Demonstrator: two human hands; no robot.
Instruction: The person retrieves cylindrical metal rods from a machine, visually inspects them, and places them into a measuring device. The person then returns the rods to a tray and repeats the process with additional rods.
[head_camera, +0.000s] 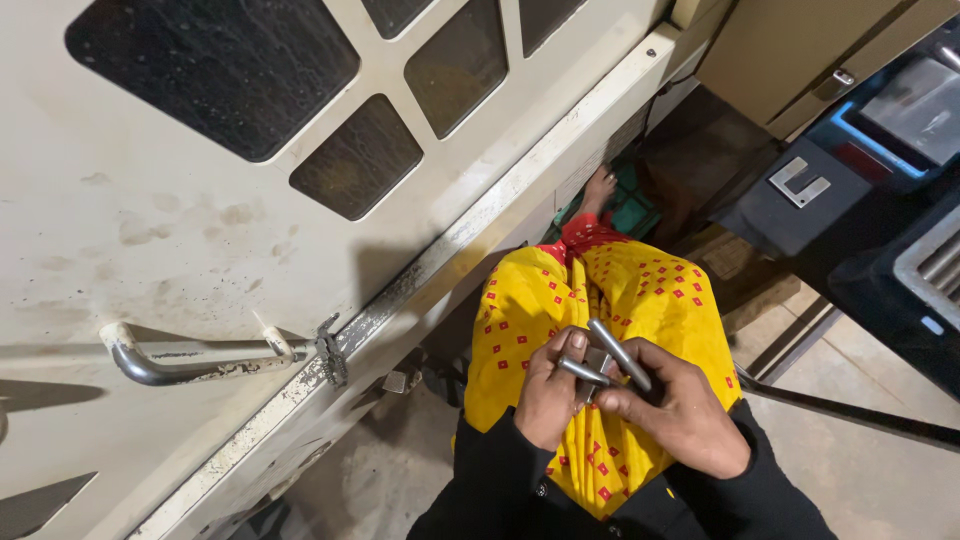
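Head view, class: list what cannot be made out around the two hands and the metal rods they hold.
1. Metal rods: lower ends hidden by the fingers of the left hand and right hand; their joint is unclear.
2. Metal handle on the cream panel: its left mounting is too unclear to make out.
3. Forearms: cut off by the bottom edge.

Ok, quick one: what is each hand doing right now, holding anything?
Left hand: closed on a short shiny metal rod.
Right hand: closed on a longer shiny metal rod.

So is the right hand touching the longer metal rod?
Touching. The head view shows the right hand with its fingers wrapped around the lower end of the longer metal rod.
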